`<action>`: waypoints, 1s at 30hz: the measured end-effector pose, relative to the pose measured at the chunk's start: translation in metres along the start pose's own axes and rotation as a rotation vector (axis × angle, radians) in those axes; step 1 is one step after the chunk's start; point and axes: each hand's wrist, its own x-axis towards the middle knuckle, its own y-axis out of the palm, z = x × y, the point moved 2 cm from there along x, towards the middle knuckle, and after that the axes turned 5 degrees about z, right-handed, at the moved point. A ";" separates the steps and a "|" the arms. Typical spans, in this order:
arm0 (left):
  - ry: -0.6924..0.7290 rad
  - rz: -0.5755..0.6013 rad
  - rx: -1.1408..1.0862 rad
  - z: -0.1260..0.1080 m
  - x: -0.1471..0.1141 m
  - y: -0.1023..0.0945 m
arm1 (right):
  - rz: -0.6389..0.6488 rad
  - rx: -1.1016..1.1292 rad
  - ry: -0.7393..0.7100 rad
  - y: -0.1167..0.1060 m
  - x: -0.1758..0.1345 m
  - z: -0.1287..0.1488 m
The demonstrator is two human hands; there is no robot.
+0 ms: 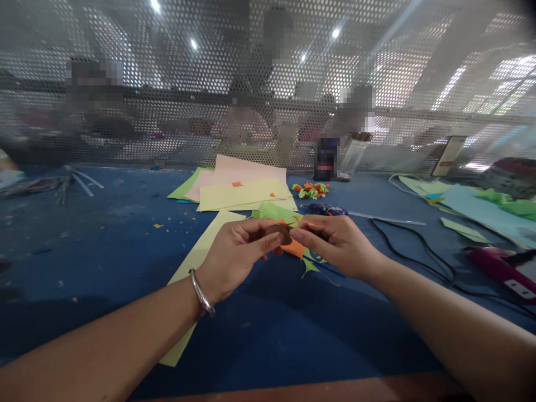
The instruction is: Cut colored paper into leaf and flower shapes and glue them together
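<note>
Both my hands meet above the middle of the blue table. Between thumb and fingers, my left hand [240, 245] pinches a small, flat brown piece [281, 231] with a rounded edge; its kind cannot be made out. My right hand [337, 243] is closed in a pinch at the brown piece's right side, and what lies in its fingers is mostly hidden. Under and behind the hands are orange paper [294, 249] and green paper [274, 211], with a green scrap [310, 268] nearby. A long yellow paper strip [180, 349] passes beneath my left wrist.
Behind lie stacked coloured sheets [251, 167], a pile of small orange and green paper pieces [311, 190] and a dark blue tool [324, 209]. To the right are a black cable [412, 231], a purple power strip [500, 271] and more sheets [473, 204]. A perforated screen [176, 128] stands behind.
</note>
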 end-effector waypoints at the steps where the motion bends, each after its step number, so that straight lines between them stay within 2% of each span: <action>1: -0.002 0.002 0.008 -0.001 0.000 0.000 | -0.006 -0.029 0.002 0.000 0.000 0.000; 5: -0.009 -0.005 0.010 -0.002 0.002 0.000 | -0.033 -0.108 -0.035 -0.002 0.000 0.002; 14: -0.004 0.029 0.058 0.003 0.001 -0.004 | -0.029 -0.123 -0.054 -0.002 0.001 0.000; 19: -0.011 0.056 0.077 0.002 0.001 -0.005 | -0.002 -0.097 0.000 -0.001 0.001 -0.001; 30: -0.036 0.098 0.060 -0.004 0.003 -0.005 | 0.024 -0.130 0.004 -0.001 0.003 -0.005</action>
